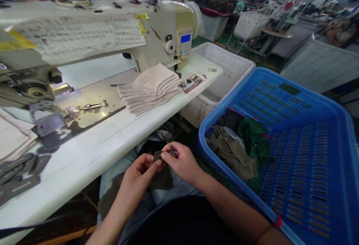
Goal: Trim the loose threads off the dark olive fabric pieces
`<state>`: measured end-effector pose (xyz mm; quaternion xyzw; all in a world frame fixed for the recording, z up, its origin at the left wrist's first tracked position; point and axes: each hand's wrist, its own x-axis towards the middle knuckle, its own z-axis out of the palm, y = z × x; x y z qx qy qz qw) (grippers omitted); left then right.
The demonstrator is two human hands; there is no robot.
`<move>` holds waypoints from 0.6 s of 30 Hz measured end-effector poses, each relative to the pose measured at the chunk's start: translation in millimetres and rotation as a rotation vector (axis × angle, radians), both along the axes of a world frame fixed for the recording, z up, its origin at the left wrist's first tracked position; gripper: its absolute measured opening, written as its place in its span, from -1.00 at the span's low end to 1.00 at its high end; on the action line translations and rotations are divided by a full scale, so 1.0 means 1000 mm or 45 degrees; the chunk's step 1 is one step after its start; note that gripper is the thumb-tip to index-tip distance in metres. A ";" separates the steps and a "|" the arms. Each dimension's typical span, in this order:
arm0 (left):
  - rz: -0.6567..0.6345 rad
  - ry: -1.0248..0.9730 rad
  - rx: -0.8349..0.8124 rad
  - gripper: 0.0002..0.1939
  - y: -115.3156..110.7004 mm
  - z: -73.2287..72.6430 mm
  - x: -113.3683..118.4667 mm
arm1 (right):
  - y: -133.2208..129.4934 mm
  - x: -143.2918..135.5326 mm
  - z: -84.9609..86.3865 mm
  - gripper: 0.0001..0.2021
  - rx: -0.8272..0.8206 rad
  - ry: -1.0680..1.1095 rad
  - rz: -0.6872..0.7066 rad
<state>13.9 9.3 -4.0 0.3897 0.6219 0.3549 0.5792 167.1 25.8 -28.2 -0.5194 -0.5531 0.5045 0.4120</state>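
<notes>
Over my lap, my left hand [139, 172] is closed, its thumb and fingers pinching a small dark olive fabric tab [157, 156]. More olive cloth [163, 179] hangs below the fingers and lies across my legs. My right hand [182, 163] is closed too, with its thumb pressed against the tab's right side. A slim pointed metal tool [170, 147] sticks up from its fingers; most of it is hidden, so its exact kind is unclear. Both hands meet at the tab, just off the front edge of the sewing table [120, 136].
A sewing machine [157, 32] stands on the table, with stacked beige fabric pieces [151, 88] beside it. Dark grey tabs [21, 174] lie at the left. To my right is a blue basket [297, 177] holding green and brown cloth; a white bin [227, 62] stands behind it.
</notes>
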 end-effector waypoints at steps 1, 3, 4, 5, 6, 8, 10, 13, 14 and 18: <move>-0.001 0.046 0.051 -0.65 0.000 0.001 0.000 | 0.000 0.001 0.001 -0.94 0.027 -0.063 0.030; 0.002 0.073 0.106 -0.66 0.001 0.002 -0.001 | 0.000 0.002 0.002 -0.93 0.065 -0.169 0.095; 0.004 0.059 0.100 -0.66 0.002 0.002 -0.002 | 0.000 0.002 0.002 -0.91 0.072 -0.198 0.105; 0.014 0.037 0.080 -0.66 0.003 0.002 -0.003 | -0.001 0.003 0.003 -0.89 0.078 -0.214 0.092; 0.035 0.009 0.054 -0.66 0.003 0.002 -0.003 | -0.002 0.003 0.004 -0.87 0.085 -0.222 0.062; 0.104 -0.045 0.011 -0.64 0.004 0.001 -0.004 | -0.005 0.004 0.006 -0.80 0.127 -0.259 0.003; 0.149 -0.082 -0.011 -0.61 0.004 -0.002 -0.003 | -0.009 0.005 0.008 -0.74 0.209 -0.353 0.010; 0.159 -0.089 0.014 -0.60 0.004 -0.005 -0.003 | -0.014 0.004 0.011 -0.74 0.338 -0.526 0.097; 0.158 -0.086 0.035 -0.60 0.003 -0.006 -0.002 | -0.015 0.003 0.012 -0.74 0.374 -0.582 0.115; 0.143 -0.037 0.081 -0.58 0.002 -0.004 -0.002 | -0.016 0.001 0.012 -0.77 0.455 -0.738 0.124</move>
